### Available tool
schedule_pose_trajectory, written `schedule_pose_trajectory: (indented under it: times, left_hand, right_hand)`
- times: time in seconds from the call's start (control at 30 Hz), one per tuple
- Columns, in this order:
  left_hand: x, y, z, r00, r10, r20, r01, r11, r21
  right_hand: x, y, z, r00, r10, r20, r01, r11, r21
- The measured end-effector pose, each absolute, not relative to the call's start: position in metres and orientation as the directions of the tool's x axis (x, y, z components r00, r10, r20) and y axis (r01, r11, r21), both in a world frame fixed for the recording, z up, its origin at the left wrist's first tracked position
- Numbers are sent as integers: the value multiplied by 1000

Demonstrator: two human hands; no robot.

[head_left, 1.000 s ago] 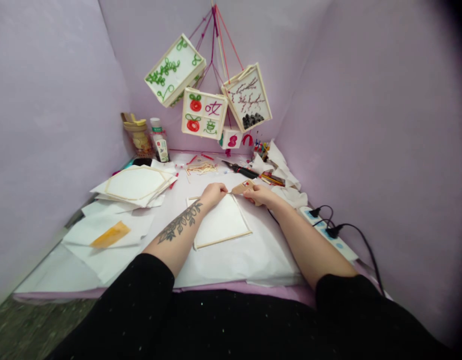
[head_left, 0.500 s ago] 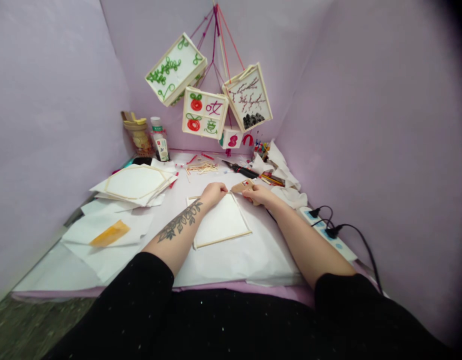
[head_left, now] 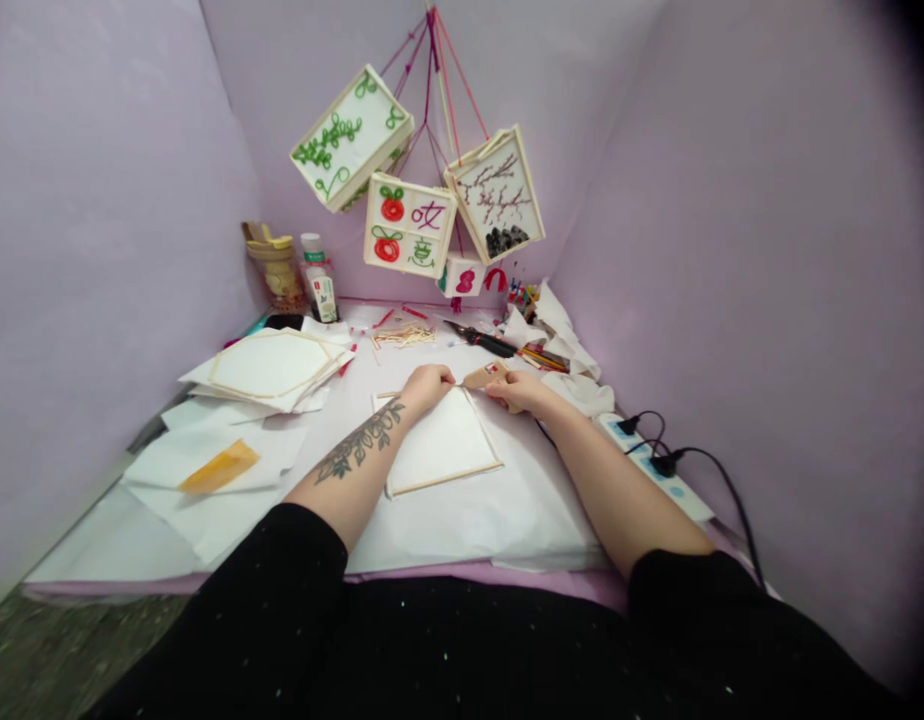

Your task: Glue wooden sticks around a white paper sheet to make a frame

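A sheet of white paper [head_left: 439, 440] edged with thin wooden sticks [head_left: 447, 479] lies on the table in front of me. My left hand [head_left: 430, 385] is closed at its far edge, fingertips by the upper right corner. It covers part of the far stick, and what the fingers pinch is too small to make out. In my right hand [head_left: 523, 390] is a beige hot glue gun [head_left: 486, 375] with a dark cord, its nozzle pointing left. The nozzle tip is close to my left fingertips, at that corner.
Decorated box lanterns [head_left: 411, 228] hang at the back. Loose sticks [head_left: 404, 335], black-handled pliers [head_left: 488, 342] and crumpled paper [head_left: 556, 325] lie behind my hands. Stacked paper [head_left: 267, 365] is on the left, near a bottle [head_left: 323, 285]. A power strip [head_left: 657, 470] with plugged cords sits at right.
The glue gun and my right hand have shifted very slightly. My left hand and the stick-edged paper stay where they were.
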State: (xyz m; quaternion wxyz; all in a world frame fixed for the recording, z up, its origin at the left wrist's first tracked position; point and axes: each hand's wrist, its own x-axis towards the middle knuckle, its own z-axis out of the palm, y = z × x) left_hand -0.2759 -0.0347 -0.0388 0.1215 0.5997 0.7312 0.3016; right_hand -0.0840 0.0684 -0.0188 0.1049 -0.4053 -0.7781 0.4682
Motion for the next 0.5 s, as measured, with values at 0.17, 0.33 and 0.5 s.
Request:
schedule_pose_trajectory:
  times: [0.17,0.33,0.5]
  left_hand:
    - [-276,-36,-37,-252,951,180,800,100,592]
    - [-275,-36,-38,-252,950,184,798,97,594]
    - [-275,-36,-38,-255,948,189,798,96,595]
  right_hand:
    - [-81,72,-20,-594,783,-185,481,162,-861]
    - [-82,75,-27,-605,774,-189,501,185,-846]
    - [-83,75,-28,-613,767,-189,533,225,-816]
